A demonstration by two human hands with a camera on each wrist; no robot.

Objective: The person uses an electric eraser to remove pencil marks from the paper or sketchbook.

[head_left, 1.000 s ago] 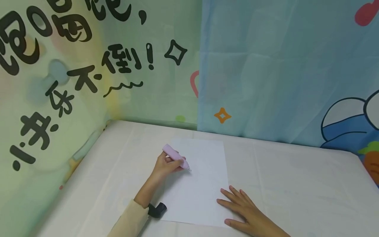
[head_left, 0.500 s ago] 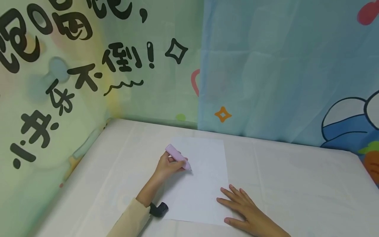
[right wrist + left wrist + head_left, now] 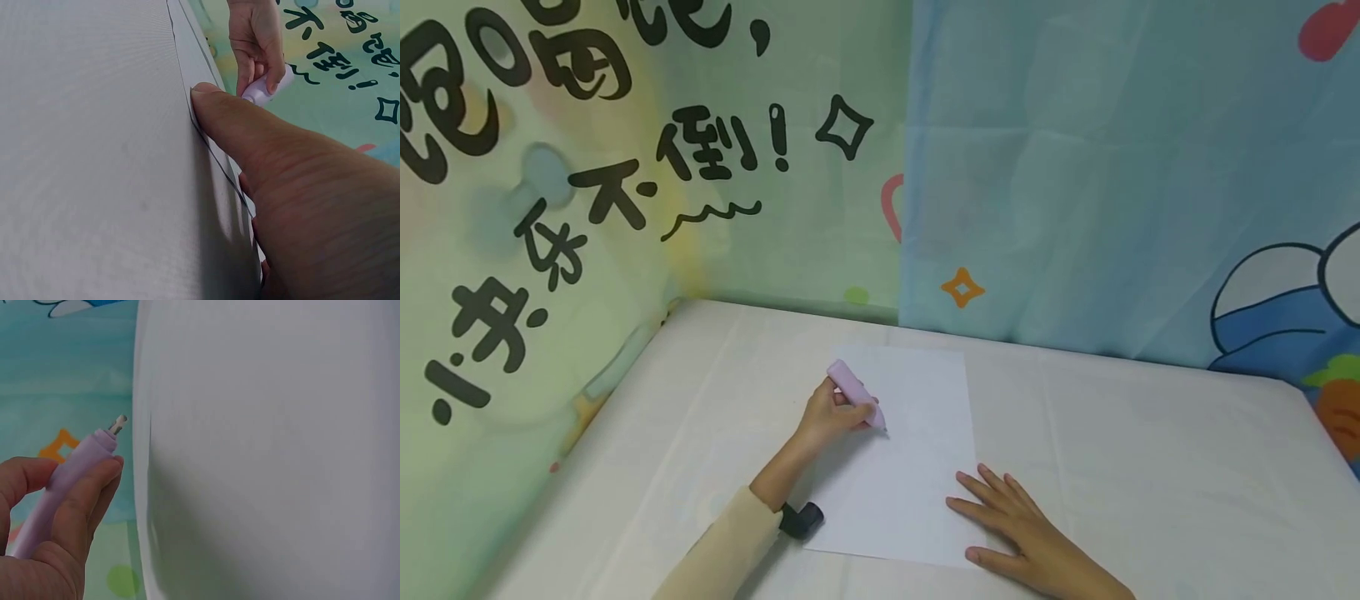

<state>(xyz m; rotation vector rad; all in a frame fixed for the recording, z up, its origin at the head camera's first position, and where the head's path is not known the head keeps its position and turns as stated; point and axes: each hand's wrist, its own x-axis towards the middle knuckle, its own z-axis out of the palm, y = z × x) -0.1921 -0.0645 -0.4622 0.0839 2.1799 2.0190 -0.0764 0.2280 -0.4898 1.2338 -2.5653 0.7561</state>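
My left hand (image 3: 820,421) grips a thick, lavender, pen-shaped tool (image 3: 852,387) over the upper left part of a white sheet of paper (image 3: 917,483). Its narrow end points down and right, close over the paper. In the left wrist view, thumb and fingers pinch the tool (image 3: 72,472), and a small metal tip (image 3: 117,424) sticks out of its end. My right hand (image 3: 1026,533) lies with fingers spread on the lower right edge of the sheet. The right wrist view shows that thumb (image 3: 215,106) large, with the tool (image 3: 272,87) behind it.
A white cloth (image 3: 1150,467) covers the table. A dark camera mount (image 3: 802,521) sits at the left wrist by the sheet's lower left corner. Printed green (image 3: 805,250) and blue (image 3: 1112,208) hangings stand along the table's left and back edges.
My left hand has shifted slightly to the right with the lavender tool, which now stands a little steeper. The right hand stays spread at the paper's edge.
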